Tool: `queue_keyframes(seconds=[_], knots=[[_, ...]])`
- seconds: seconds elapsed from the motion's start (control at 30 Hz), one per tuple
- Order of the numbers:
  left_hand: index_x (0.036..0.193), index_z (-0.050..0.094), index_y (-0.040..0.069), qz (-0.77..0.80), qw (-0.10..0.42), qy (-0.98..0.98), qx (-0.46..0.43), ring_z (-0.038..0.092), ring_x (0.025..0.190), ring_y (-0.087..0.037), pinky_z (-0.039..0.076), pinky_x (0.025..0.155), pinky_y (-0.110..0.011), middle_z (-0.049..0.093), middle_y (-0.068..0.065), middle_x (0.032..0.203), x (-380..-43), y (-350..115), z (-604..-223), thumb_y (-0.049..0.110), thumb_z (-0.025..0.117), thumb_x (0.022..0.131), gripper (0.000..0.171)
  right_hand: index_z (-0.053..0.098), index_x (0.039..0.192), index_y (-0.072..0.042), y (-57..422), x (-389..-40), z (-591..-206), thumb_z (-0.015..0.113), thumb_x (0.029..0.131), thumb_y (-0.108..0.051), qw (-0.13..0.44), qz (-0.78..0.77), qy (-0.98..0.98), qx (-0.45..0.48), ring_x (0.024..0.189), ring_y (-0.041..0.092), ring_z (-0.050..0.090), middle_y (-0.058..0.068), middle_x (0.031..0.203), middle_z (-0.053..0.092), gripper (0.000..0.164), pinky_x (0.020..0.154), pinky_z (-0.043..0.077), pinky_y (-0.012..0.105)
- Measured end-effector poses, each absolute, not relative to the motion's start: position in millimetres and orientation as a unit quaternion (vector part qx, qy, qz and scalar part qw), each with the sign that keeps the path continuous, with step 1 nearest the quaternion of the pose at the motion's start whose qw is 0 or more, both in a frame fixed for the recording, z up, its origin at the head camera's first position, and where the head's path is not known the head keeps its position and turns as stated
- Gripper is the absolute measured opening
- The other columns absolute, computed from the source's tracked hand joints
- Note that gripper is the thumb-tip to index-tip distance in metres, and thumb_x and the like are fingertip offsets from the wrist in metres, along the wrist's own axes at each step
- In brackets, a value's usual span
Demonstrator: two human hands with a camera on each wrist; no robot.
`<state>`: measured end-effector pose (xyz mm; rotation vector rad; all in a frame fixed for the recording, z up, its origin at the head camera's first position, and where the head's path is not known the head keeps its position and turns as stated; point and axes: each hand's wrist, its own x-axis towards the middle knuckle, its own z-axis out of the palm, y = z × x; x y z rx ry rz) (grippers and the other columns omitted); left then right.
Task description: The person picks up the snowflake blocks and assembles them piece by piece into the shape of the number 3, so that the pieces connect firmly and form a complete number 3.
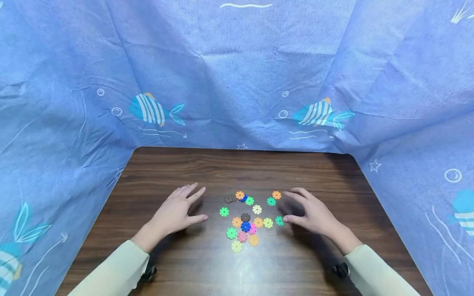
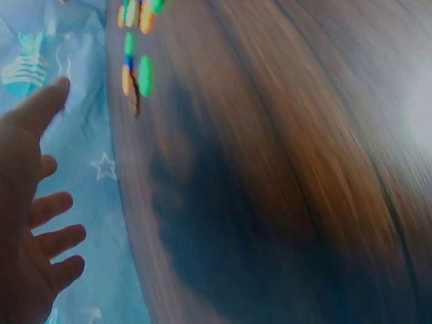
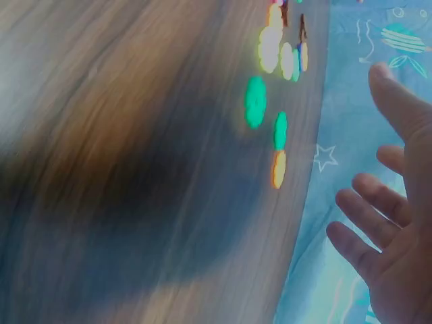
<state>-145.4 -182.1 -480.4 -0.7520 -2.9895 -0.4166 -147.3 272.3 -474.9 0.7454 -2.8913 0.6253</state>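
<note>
Several flat, notched plastic discs lie scattered in the middle of the table, in green, orange, yellow, blue, pink and dark brown. My left hand (image 1: 177, 209) hovers left of them, fingers spread and holding nothing; nearest to it is a green disc (image 1: 224, 211). On the other side my right hand (image 1: 311, 211) is spread too, with its thumb beside a teal-green disc (image 1: 279, 221) and its fingertips close to an orange disc (image 1: 276, 195). A blue disc (image 1: 246, 227) overlaps a pink disc (image 1: 252, 229) near the centre. Both wrist views show the fingers apart, with nothing in them.
The dark wood-grain table (image 1: 166, 168) has rounded far corners. Blue cloth (image 1: 237, 82) printed with fish hangs behind it and along both sides. A dark brown disc (image 1: 228, 199) lies toward the back left of the group, a yellow disc (image 1: 236, 246) at the front.
</note>
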Motion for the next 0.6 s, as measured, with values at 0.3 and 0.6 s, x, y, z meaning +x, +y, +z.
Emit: queue_keyframes(seconds=[0.3, 0.6], knots=[[0.144, 0.061, 0.017, -0.234, -0.024, -0.939, -0.251, 0.053, 0.140, -0.028, 0.042, 0.116, -0.051, 0.057, -0.005, 0.150, -151.5, -141.9, -477.7, 0.045, 0.072, 0.096, 0.057, 0.076, 0.122, -0.016, 247.9, -165.8, -485.0, 0.086, 0.083, -0.037, 0.050, 0.259, -0.928, 0.263, 0.103, 0.014, 0.070, -0.005, 0.113, 0.073, 0.045, 0.087, 0.059, 0.043], [0.133, 0.070, 0.011, -0.266, -0.052, -0.924, -0.269, 0.065, 0.123, -0.026, 0.051, 0.107, -0.047, 0.069, -0.006, 0.132, -156.8, -98.8, -488.8, 0.034, 0.074, 0.096, 0.044, 0.079, 0.114, -0.013, 217.2, -174.9, -497.7, 0.084, 0.087, -0.031, 0.015, 0.255, -0.931, 0.262, 0.095, 0.019, 0.070, -0.001, 0.108, 0.074, 0.034, 0.082, 0.059, 0.043]])
